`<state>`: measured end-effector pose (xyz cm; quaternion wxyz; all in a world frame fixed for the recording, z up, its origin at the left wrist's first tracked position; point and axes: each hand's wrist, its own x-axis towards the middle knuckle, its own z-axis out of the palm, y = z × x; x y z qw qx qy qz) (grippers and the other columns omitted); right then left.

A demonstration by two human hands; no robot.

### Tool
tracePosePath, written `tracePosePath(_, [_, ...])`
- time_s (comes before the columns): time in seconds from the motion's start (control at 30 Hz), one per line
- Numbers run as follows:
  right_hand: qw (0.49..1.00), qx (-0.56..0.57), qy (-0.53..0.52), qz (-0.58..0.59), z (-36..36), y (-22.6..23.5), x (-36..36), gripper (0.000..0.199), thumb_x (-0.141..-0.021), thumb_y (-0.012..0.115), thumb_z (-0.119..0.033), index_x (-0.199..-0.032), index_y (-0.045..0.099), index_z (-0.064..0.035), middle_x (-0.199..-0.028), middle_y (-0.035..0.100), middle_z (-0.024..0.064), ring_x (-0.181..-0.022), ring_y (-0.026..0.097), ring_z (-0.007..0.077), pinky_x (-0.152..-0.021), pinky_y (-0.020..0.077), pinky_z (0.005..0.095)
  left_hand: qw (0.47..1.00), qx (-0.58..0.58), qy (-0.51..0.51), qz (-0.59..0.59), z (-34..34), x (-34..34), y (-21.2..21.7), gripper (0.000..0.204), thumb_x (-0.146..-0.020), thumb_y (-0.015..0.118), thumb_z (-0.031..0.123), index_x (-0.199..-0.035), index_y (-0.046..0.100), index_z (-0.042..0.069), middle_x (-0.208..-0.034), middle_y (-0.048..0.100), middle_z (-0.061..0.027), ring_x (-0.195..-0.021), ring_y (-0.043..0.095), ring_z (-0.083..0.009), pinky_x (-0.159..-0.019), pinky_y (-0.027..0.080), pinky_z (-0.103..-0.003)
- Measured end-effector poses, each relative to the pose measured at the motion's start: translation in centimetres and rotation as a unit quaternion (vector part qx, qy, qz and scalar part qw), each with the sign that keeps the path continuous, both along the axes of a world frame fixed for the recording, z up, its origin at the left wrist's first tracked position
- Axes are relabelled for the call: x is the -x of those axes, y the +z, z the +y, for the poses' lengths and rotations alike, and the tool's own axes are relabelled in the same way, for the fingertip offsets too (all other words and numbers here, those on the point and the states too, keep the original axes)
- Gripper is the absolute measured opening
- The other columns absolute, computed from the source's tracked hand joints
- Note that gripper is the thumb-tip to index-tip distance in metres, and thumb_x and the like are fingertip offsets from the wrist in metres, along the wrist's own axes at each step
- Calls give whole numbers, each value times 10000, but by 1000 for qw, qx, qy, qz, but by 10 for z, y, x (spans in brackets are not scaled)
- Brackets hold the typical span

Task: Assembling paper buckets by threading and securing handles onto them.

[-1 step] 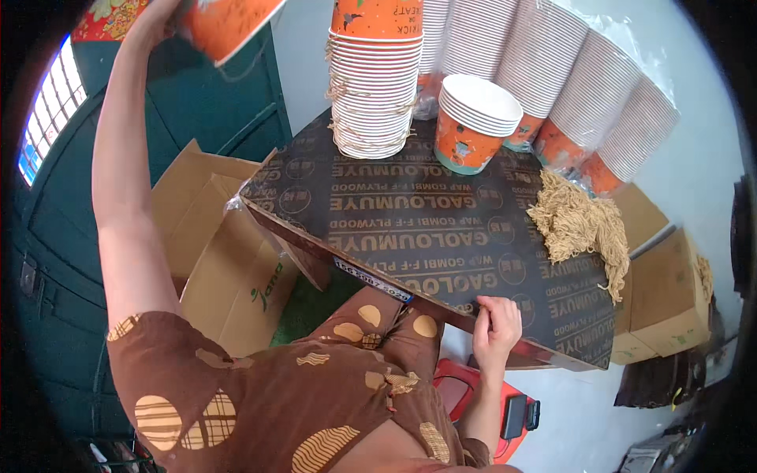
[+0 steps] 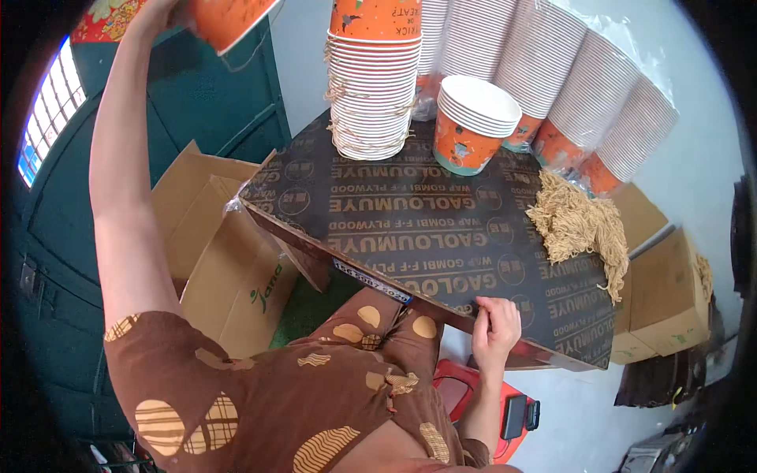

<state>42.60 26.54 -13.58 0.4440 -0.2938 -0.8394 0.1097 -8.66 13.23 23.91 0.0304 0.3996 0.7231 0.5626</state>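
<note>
High at the top left, my left arm is stretched out and my left hand (image 2: 160, 11) grips an orange paper bucket (image 2: 227, 22). A thin string loop hangs under the bucket; the frame's upper edge cuts off part of hand and bucket. My right hand (image 2: 497, 325) rests on the near edge of the dark plywood table (image 2: 410, 225), fingers curled in, nothing visible in them. Across the table stands a tall stack of paper buckets (image 2: 374, 94) with string handles sticking out of its sides. To its right is a short stack of orange buckets (image 2: 471, 134).
Tall plastic-wrapped bucket stacks (image 2: 544, 59) line the table's far right side. A heap of tan string (image 2: 579, 221) lies at the right edge. Cardboard boxes stand left (image 2: 225, 268) and right (image 2: 666, 292) of the table. A red stool (image 2: 457, 386) is below.
My left hand and the orange bucket have moved slightly up and to the left. My right hand has stayed at the table edge.
</note>
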Motion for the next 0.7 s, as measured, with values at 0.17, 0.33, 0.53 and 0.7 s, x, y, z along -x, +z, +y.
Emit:
tracePosePath(0.17, [1000, 3, -13, -1, -3, 3, 1, 162, -765, 576, 59, -882, 644, -30, -817, 629, 99, -755, 583, 272, -683, 429, 355, 998, 16, 0, 60, 64, 13, 49, 392, -886, 536, 512, -888, 631, 132, -711, 610, -41, -712, 626, -194, -637, 525, -369])
tracePosePath(0.33, [1000, -18, -22, 2, -2, -3, 2, 176, -748, 599, 35, -885, 655, -60, -827, 632, 75, -763, 589, 257, -667, 420, 361, 997, 63, -17, 38, 114, -23, 57, 456, -832, 585, 540, -973, 630, 109, -856, 668, -103, -693, 650, -237, -600, 538, -382])
tracePosePath(0.53, [1000, -15, -20, -2, -2, 0, 1, 180, -743, 606, 24, -890, 657, -67, -827, 627, 72, -758, 587, 257, -661, 419, 361, 861, 270, -431, 1, 150, 13, 111, 689, -805, 569, 612, -1261, 591, 96, -1251, 591, -211, -855, 667, -352, -924, 382, -630])
tracePosePath(0.7, [999, -19, -28, -5, -1, -2, 1, 195, -730, 610, 20, -898, 659, -68, -827, 627, 71, -757, 585, 257, -656, 416, 359, 948, 144, 32, 280, 214, -61, 62, 680, -820, 568, 635, -1210, 634, 82, -1209, 611, -195, -1034, 589, -367, -868, 418, -589])
